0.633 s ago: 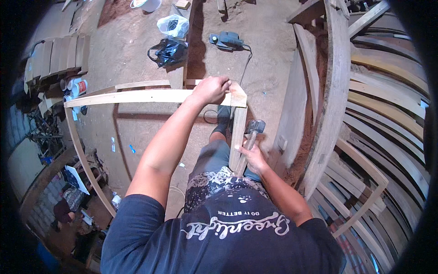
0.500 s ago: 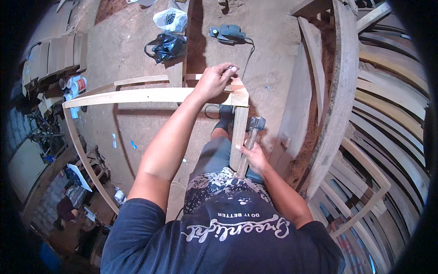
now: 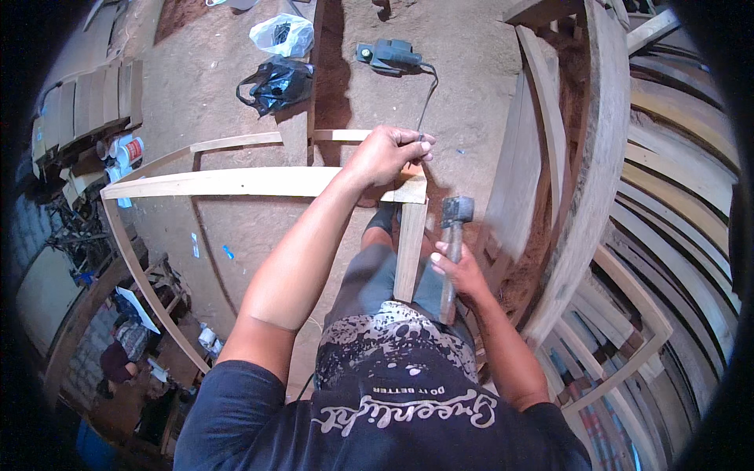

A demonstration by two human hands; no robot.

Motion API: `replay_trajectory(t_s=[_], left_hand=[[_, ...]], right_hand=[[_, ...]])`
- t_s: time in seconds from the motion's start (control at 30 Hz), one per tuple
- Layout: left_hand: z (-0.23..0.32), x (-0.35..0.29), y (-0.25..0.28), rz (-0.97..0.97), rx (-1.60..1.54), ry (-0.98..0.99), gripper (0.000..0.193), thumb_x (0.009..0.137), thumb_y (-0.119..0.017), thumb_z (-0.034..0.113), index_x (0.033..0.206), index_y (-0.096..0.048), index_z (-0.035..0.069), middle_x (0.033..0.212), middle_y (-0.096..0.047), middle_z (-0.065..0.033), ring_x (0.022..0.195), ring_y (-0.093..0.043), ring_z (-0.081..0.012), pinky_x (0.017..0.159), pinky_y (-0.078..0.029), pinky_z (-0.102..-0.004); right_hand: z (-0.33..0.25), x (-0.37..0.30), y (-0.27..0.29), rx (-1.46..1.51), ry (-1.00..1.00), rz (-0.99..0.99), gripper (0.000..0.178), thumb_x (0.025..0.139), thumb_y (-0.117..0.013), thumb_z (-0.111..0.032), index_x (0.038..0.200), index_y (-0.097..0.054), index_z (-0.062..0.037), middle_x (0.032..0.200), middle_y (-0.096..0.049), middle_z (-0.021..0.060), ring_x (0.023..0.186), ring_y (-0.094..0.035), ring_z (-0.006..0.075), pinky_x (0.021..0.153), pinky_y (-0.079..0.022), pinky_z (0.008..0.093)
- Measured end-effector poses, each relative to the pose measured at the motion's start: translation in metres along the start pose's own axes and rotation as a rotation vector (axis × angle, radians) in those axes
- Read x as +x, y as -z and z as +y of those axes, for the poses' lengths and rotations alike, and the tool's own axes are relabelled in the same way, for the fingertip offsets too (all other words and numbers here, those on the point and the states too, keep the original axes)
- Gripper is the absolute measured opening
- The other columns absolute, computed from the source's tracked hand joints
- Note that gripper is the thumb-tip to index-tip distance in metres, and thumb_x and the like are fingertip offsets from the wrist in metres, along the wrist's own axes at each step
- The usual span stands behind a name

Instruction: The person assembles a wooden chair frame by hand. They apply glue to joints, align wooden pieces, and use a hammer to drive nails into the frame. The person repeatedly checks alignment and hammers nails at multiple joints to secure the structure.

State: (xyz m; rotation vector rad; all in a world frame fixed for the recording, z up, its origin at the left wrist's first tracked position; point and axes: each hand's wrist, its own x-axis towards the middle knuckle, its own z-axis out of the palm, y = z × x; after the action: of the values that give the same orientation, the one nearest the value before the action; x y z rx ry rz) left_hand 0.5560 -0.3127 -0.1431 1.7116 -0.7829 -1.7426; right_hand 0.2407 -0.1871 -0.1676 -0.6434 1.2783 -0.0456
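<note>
A pale wooden frame (image 3: pixel 243 181) stretches across in front of me, its corner block resting at the top of an upright wooden leg (image 3: pixel 409 251). My left hand (image 3: pixel 390 155) is closed in a pinch just over that corner. Whatever its fingertips hold is too small to make out. On the right, my right hand (image 3: pixel 462 271) grips the worn wooden handle of a hammer (image 3: pixel 457 210). The hammer's dark, blocky head points up and away from me, beside the leg and apart from it.
A corded power tool (image 3: pixel 389 56) lies on the dirt floor ahead. Left of it are a black plastic bag (image 3: pixel 276 84) and a white plastic bag (image 3: pixel 283 35). Long boards (image 3: pixel 675 173) are stacked along the right, behind a thick beam (image 3: pixel 585 173). Someone (image 3: pixel 118 357) is at the lower left.
My right hand has moved the hammer rightward, away from the leg. My left hand has come lower and nearer to the frame's corner, its fingers still pinched.
</note>
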Motion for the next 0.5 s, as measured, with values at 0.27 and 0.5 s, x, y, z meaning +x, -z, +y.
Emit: replay_trajectory(t_s=[0.27,0.5], left_hand=[[0.006,0.003,-0.003,0.068,0.211,0.007,0.027,0.097,-0.075,0.026,0.114,-0.079,0.005,0.089,-0.076,-0.0070,0.078,-0.066,-0.0112,0.071,-0.056,-0.0321],[0.002,0.013,-0.008,0.098,0.353,0.086,0.027,0.093,-0.079,0.028,0.097,-0.080,0.001,0.076,-0.074,-0.0088,0.070,-0.068,-0.0127,0.067,-0.055,-0.0336]], right_hand=[[-0.147,-0.018,0.039,-0.348,0.017,0.116,0.062,0.098,-0.076,-0.036,0.142,-0.055,0.0024,0.116,-0.070,0.0112,0.095,-0.067,0.0153,0.089,-0.055,0.0349],[-0.204,-0.007,0.049,-0.512,0.322,0.209,0.048,0.106,-0.062,-0.048,0.125,-0.061,-0.0045,0.080,-0.054,-0.0025,0.070,-0.050,0.0082,0.062,-0.043,0.0265]])
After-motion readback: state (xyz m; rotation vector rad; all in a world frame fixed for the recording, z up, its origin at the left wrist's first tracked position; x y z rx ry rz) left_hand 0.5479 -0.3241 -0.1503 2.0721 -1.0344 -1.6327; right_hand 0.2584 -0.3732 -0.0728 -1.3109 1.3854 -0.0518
